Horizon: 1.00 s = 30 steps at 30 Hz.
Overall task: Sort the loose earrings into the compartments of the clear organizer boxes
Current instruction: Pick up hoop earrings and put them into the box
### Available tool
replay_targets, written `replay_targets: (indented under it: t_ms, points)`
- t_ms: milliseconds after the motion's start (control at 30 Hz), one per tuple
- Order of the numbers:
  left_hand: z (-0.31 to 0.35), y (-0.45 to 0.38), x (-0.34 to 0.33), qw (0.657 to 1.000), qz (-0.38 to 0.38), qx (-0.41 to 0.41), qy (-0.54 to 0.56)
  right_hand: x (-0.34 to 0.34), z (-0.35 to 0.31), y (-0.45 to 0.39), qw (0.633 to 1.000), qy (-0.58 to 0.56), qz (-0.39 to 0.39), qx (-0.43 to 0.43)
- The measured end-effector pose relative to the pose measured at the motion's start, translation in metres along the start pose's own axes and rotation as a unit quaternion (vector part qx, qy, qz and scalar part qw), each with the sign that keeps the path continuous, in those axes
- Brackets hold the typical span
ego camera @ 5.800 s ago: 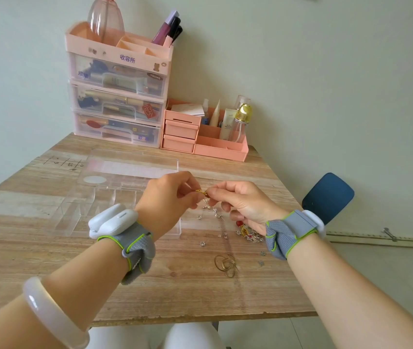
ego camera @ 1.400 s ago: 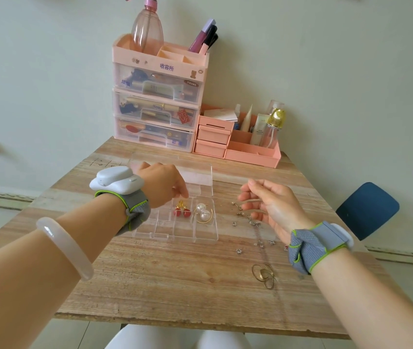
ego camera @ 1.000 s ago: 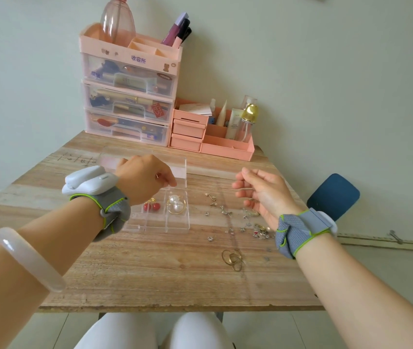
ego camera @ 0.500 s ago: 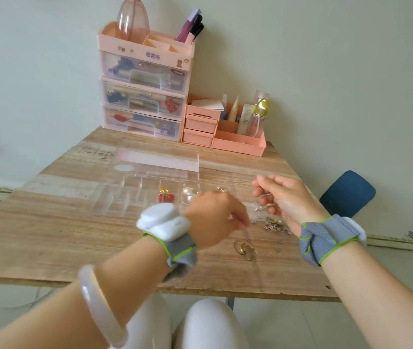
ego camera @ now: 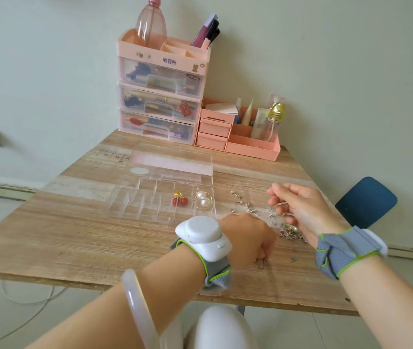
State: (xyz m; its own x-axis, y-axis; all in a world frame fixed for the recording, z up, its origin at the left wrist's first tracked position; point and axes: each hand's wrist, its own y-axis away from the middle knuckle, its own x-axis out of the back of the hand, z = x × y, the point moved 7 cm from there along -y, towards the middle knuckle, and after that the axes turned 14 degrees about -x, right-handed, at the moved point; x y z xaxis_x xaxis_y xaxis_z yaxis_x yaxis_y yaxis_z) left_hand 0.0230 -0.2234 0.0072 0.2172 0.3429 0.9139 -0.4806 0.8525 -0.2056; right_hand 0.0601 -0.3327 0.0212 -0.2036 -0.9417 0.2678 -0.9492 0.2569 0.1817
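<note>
A clear organizer box [ego camera: 147,210] lies open mid-table, its lid [ego camera: 175,165] folded back. One right-hand compartment holds red ball earrings [ego camera: 180,200]; the one beside it holds pearl hoop earrings [ego camera: 203,200]. Small loose earrings [ego camera: 247,209] are scattered right of the box, with a colourful cluster [ego camera: 289,235] nearer me. My left hand [ego camera: 247,238] reaches down near the front edge, its fingertips curled onto gold hoop earrings [ego camera: 260,264]. My right hand [ego camera: 301,207] hovers over the scatter and pinches a thin metal earring [ego camera: 282,203].
A pink drawer tower [ego camera: 161,96] and a low pink cosmetics organizer [ego camera: 240,139] stand at the table's back against the wall. A blue chair [ego camera: 365,201] sits past the right edge. The table's front edge [ego camera: 150,288] runs under my left wrist.
My left hand has left the organizer box, swung right and toward me, and come down onto the gold hoops. My right hand has stayed above the loose earrings.
</note>
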Motion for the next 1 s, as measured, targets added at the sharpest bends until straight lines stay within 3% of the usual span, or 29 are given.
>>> replay_targets:
  t_ms: [267, 500, 633, 800, 1000]
  points:
    - [0.000, 0.001, 0.001, 0.997, 0.029, -0.015, -0.075, 0.000, 0.001, -0.002, 1.000, -0.006, -0.003, 0.004]
    - [-0.018, 0.004, 0.025, 0.989, 0.121, 0.039, 0.081, 0.002, 0.002, -0.005, 1.000, -0.001, 0.006, 0.004]
    - [-0.026, 0.007, 0.042, 0.970, 0.186, 0.054, 0.144, 0.003, 0.001, -0.005, 1.000, -0.011, 0.005, 0.005]
    - [-0.035, 0.009, 0.049, 0.938, 0.216, 0.084, 0.257, 0.005, 0.001, -0.006, 1.000, -0.011, 0.006, 0.003]
    - [-0.046, 0.012, 0.051, 0.909, 0.261, 0.110, 0.307, 0.007, -0.003, -0.003, 0.998, -0.043, -0.026, 0.022]
